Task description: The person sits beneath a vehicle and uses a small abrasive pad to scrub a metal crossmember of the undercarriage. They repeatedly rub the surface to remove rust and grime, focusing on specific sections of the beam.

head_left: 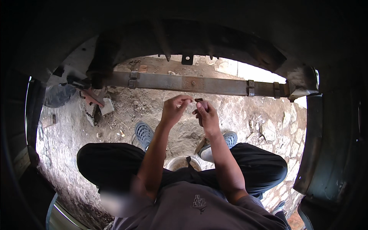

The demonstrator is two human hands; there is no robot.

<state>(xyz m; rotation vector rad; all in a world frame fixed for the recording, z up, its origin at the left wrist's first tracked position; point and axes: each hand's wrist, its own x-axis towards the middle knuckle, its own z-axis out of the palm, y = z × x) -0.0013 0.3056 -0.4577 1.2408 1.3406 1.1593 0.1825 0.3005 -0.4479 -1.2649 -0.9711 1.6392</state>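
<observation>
Both hands are raised close together in the middle of the view, over the dirt ground. My right hand [207, 117] is closed, its thumb and fingers pinching a small dark piece [199, 100] whose kind I cannot make out. Just to its left, my left hand [174, 110] has its thumb and forefinger pinched together near that piece. Whatever the left fingertips hold, if anything, is too small to name. Beyond the hands, a long flat metal bar [161, 81], like a leaf spring with clips around it, runs across from left to right; neither hand touches it.
Dark vehicle body panels [310, 145] surround me. A black bracket tab [187, 59] hangs above the bar. A reddish metal part [93, 97] and broken stones [107, 107] lie at the left. Between my legs stands a round pale container [176, 164], near my grey shoes [143, 134].
</observation>
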